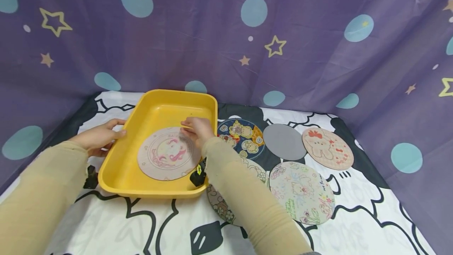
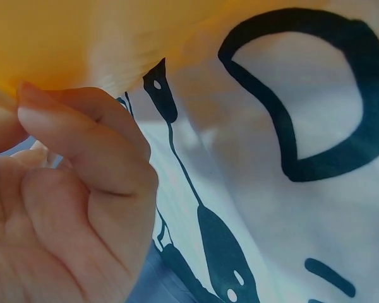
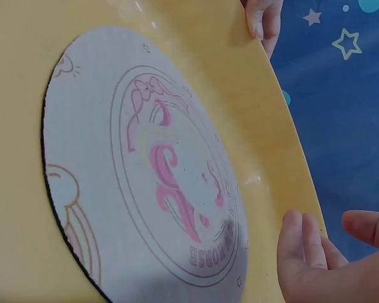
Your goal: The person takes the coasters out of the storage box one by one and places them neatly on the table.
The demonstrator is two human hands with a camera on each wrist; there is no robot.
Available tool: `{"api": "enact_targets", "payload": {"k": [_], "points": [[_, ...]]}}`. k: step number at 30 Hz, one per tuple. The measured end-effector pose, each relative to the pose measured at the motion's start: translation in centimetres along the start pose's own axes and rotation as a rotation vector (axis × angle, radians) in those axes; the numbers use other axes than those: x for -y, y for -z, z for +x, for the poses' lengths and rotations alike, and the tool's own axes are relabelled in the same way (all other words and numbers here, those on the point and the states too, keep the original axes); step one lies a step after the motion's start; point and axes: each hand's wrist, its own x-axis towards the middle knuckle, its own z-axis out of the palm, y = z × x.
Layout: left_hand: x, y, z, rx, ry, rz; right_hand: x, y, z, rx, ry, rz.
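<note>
A yellow tray [image 1: 148,193] sits at the left on the printed cloth. Inside it lies a round pale pink mat [image 1: 152,154] with a pink unicorn-like drawing and a dark edge. At the tray's left rim, my left hand [image 1: 100,136] pinches the wall between thumb and fingers; the left wrist view shows that hand [image 2: 82,151] close up. My right hand [image 1: 199,129] is over the tray's right side, beside the mat. In the right wrist view this hand's [image 3: 335,259] fingers are extended, the thumb apart, with nothing held between them.
Right of the tray lie several round mats: a dark blue one [image 1: 253,150], a plain grey one [image 1: 284,142], a pink one with a bear [image 1: 328,148], and a pale floral one [image 1: 302,194]. My right forearm partly covers others. A purple curtain [image 1: 212,42] hangs behind.
</note>
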Motion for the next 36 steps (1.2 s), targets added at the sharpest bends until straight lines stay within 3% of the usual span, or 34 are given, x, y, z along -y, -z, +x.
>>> {"api": "enact_targets", "payload": {"k": [8, 17, 30, 36], "points": [[-0.1, 0.0, 0.0, -0.006, 0.009, 0.004, -0.3, 0.1, 0.3, 0.023, 0.058, -0.023], [0.0, -0.1, -0.2, -0.002, 0.001, -0.014, -0.7, 0.7, 0.6, -0.008, 0.154, -0.163], [0.2, -0.1, -0.1, 0.003, -0.008, -0.021, -0.9, 0.9, 1.0, -0.056, 0.191, -0.426], [0.1, -0.1, 0.0, -0.004, 0.005, 0.002, -1.0, 1.1, 0.9, -0.046, 0.18, -0.461]]}}
